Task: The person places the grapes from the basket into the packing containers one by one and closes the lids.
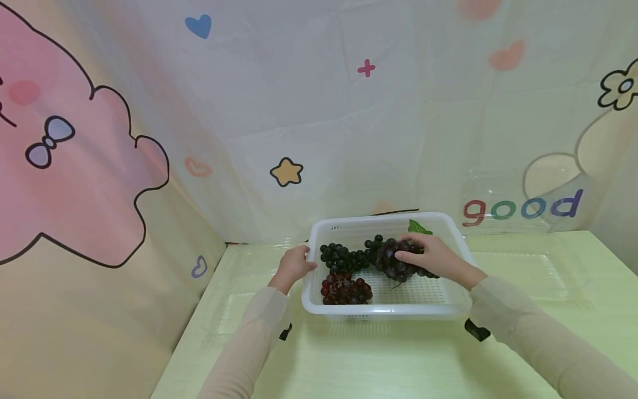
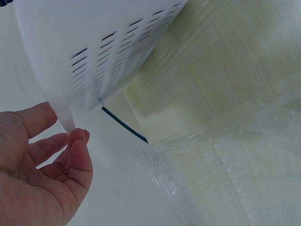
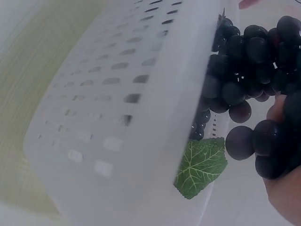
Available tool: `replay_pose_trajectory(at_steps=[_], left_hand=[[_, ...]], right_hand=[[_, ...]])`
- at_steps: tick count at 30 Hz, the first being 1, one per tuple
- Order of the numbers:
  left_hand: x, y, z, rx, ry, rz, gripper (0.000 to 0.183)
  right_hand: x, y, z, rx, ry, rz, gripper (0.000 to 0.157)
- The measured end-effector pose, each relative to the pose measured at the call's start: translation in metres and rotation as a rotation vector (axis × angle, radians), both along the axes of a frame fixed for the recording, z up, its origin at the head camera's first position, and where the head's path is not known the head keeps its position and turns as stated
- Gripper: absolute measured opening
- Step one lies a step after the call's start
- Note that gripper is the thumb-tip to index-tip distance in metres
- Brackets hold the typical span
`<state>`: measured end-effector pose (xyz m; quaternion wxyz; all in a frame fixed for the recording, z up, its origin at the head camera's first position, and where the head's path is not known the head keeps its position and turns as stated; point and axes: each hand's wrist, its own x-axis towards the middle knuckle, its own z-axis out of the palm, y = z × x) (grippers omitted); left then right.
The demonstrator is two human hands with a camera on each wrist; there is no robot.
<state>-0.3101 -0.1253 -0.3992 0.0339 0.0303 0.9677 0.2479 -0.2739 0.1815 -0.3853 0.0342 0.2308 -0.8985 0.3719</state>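
A white perforated basket (image 1: pixel 384 309) stands on the pale table. At its left rim, my left hand (image 1: pixel 293 268) pinches the edge; the left wrist view shows thumb and fingertips on either side of the rim (image 2: pixel 66 120). Over the basket's right part, my right hand (image 1: pixel 437 259) grips a bunch of dark purple grapes (image 1: pixel 392 261), seen close in the right wrist view as large dark grapes (image 3: pixel 256 49). A bunch of small blackish-green grapes (image 1: pixel 339 257) lies at the basket's left, with red grapes (image 1: pixel 346 290) in front. A green leaf (image 3: pixel 200 167) shows beside the right hand.
Clear plastic trays lie on the table on both sides of the basket, one tray (image 1: pixel 528 277) at right and another (image 2: pixel 171 186) at left. Behind stands a printed curtain (image 1: pixel 319 127). A dark strip (image 1: pixel 396 212) runs behind the basket's back rim.
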Motion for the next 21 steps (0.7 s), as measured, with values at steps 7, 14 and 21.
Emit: replay_pose_trajectory(at_steps=[7,14,21], left_hand=[[0.002,0.002,0.001,0.013,-0.015,0.011,0.046],[0.004,0.002,0.003,0.016,-0.016,0.01,0.046],[0.003,0.001,0.002,0.012,-0.015,0.007,0.045]], right_hand=[[0.001,0.005,0.006,0.004,0.007,-0.018,0.041],[0.001,0.01,0.01,0.011,0.01,-0.048,0.044],[0.0,0.019,0.016,0.011,0.025,-0.071,0.041]])
